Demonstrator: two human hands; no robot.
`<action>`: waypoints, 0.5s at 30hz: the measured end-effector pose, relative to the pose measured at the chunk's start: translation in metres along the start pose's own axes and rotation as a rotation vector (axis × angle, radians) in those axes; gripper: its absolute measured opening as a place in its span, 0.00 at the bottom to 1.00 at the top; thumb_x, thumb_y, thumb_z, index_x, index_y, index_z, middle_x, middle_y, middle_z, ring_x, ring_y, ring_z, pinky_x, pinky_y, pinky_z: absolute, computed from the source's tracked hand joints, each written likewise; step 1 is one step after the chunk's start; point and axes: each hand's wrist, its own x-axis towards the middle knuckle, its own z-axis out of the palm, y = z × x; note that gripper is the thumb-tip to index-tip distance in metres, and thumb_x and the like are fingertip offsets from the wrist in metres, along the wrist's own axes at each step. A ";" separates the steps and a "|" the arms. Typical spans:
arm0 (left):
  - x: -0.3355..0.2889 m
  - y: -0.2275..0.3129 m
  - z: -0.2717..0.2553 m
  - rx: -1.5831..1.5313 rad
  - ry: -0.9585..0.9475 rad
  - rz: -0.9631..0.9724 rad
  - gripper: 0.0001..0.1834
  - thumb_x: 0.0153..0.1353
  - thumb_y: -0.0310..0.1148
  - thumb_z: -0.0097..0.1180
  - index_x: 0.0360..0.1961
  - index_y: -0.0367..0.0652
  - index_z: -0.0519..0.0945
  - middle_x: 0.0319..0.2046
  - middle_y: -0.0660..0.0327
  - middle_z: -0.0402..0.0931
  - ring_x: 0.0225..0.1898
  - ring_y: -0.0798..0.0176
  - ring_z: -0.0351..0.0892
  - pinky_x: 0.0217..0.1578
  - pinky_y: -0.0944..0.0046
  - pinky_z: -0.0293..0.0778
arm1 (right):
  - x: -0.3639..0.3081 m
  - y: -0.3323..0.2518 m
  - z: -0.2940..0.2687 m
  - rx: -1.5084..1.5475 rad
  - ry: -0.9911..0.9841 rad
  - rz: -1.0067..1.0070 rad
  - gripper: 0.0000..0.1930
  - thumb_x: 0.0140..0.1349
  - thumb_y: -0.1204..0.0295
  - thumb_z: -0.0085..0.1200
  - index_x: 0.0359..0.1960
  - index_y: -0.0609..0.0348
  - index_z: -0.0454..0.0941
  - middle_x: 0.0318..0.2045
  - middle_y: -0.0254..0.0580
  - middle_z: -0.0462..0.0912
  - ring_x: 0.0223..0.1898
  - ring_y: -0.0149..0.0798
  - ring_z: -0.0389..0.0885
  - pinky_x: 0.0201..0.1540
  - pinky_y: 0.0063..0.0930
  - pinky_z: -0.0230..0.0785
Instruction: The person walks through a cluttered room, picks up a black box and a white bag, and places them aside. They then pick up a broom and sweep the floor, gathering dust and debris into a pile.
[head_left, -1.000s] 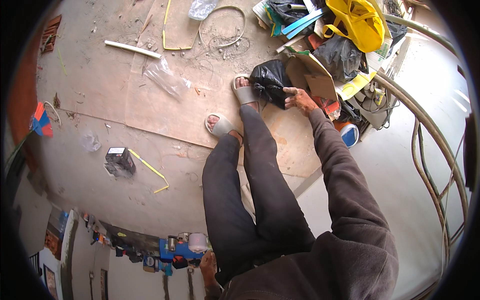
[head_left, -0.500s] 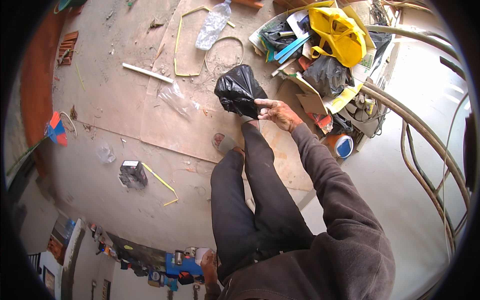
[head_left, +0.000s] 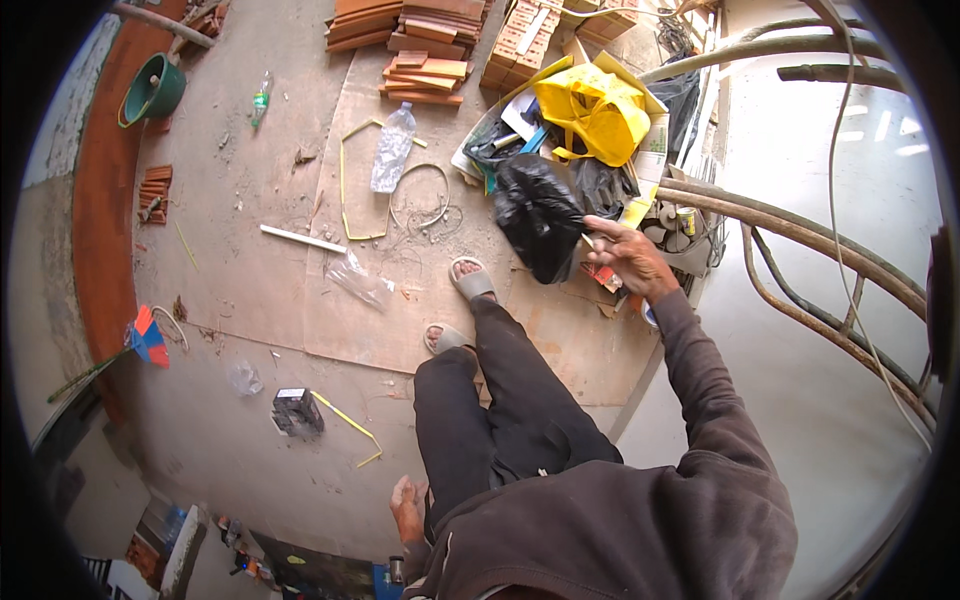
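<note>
The right hand (head_left: 632,258) pinches the edge of a crinkled, glossy black plastic bag (head_left: 538,218) between thumb and fingers, which are closed on the thin film. The bag, a lumpy, elongated pouch, lies left of the hand and overlaps the near left part of a cardboard box (head_left: 654,150); whether they touch I cannot tell. A smooth, folded yellow bag (head_left: 600,115) sits on top of the box. The left hand (head_left: 408,508) is beside the near left thigh, its fingers loosely bent and apart, with nothing visible in them. Farther left lie a ribbed clear plastic bottle (head_left: 393,150), a straight white tube (head_left: 303,238) and, farthest, stacked flat terracotta pieces (head_left: 430,75).
</note>
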 end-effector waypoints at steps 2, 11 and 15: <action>0.000 0.018 0.012 -0.012 -0.018 0.017 0.26 0.66 0.35 0.45 0.58 0.28 0.58 0.49 0.40 0.67 0.50 0.48 0.72 0.52 0.57 0.69 | -0.022 -0.018 -0.026 0.001 0.070 -0.097 0.32 0.46 0.82 0.49 0.58 0.76 0.59 0.46 0.42 0.72 0.39 0.30 0.71 0.51 0.32 0.67; 0.004 0.031 0.022 0.078 0.032 0.143 0.26 0.65 0.36 0.46 0.58 0.28 0.60 0.46 0.44 0.71 0.45 0.55 0.75 0.49 0.63 0.71 | -0.040 0.048 -0.136 -0.632 0.536 0.083 0.23 0.52 0.79 0.44 0.53 0.62 0.69 0.44 0.48 0.74 0.30 0.39 0.77 0.30 0.29 0.75; -0.005 0.009 0.008 0.051 0.081 0.247 0.24 0.65 0.35 0.47 0.55 0.27 0.65 0.45 0.49 0.73 0.44 0.59 0.75 0.47 0.65 0.71 | -0.053 0.142 -0.162 -0.971 0.260 0.380 0.21 0.48 0.79 0.45 0.47 0.62 0.74 0.31 0.46 0.79 0.21 0.38 0.78 0.21 0.30 0.74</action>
